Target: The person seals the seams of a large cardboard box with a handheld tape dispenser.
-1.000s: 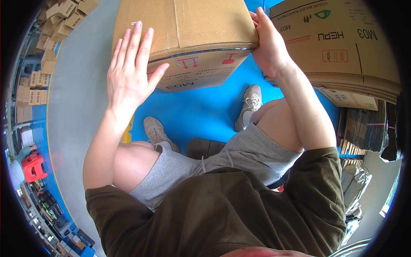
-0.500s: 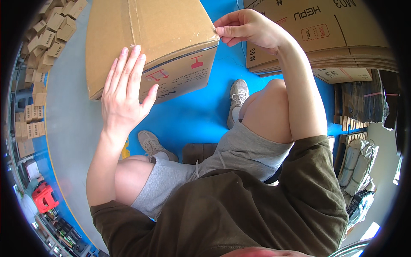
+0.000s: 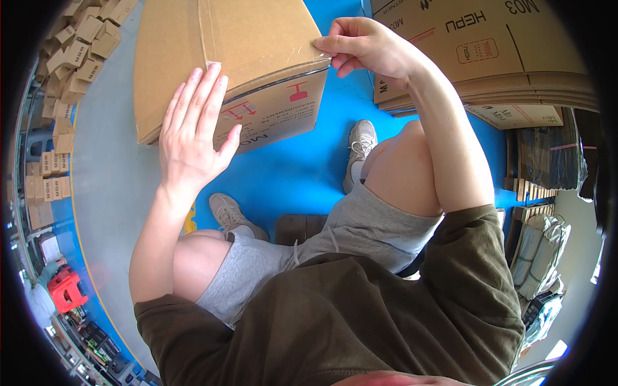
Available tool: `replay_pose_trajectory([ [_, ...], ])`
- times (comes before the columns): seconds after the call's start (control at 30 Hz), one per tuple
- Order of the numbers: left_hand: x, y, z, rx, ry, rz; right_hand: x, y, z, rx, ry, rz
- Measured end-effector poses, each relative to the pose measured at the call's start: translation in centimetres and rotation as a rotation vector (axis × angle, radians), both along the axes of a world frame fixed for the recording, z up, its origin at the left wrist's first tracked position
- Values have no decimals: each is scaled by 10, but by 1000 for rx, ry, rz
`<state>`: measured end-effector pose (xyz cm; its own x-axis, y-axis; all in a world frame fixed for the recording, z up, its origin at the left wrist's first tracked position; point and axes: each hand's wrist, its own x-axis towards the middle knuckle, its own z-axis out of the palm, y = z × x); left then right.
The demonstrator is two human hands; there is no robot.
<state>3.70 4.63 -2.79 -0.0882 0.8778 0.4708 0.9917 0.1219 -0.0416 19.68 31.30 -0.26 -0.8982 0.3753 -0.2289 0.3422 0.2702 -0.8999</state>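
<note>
A large cardboard box (image 3: 264, 32) stands in front of me, with clear packing tape (image 3: 205, 32) running along its top seam and a dark gap under the near top edge. My left hand (image 3: 193, 138) lies flat at the near edge, its fingers stretched over the seam and the thumb out to the side. At the box's near right corner my right hand (image 3: 370, 50) is closed, with the thumb on top and the index finger bent at the corner. The lower fingers curl beside the box. Whether a tape end lies in that pinch I cannot make out.
Stacked flat cartons (image 3: 489, 58) rise at the right, close to my right forearm. Several small boxes (image 3: 84, 51) are heaped at the far left, above a red plastic stool (image 3: 66, 289). My shoes (image 3: 362, 138) rest on the blue floor (image 3: 290, 174) below the box.
My right thumb has shifted slightly left onto the box's corner. The left hand stays flat at the near edge; the whole view has shifted slightly.
</note>
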Motion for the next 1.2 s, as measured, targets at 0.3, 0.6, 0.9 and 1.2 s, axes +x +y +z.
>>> replay_pose_trajectory([
  [0.3, -17, -13, 12, 252, -412, -217, 2, -8, -6, -204, -19, -138],
  [0.6, -62, -43, -23, 308, -1038, 237, -5, -13, -12, -16, -77, -211],
  [0.9, -73, -49, -53, 414, -766, 239, -28, -37, -21, 460, 137, -235],
  [1.2, -86, -47, -35, 351, -23, 149, -32, -49, -11, 923, 114, -272],
])
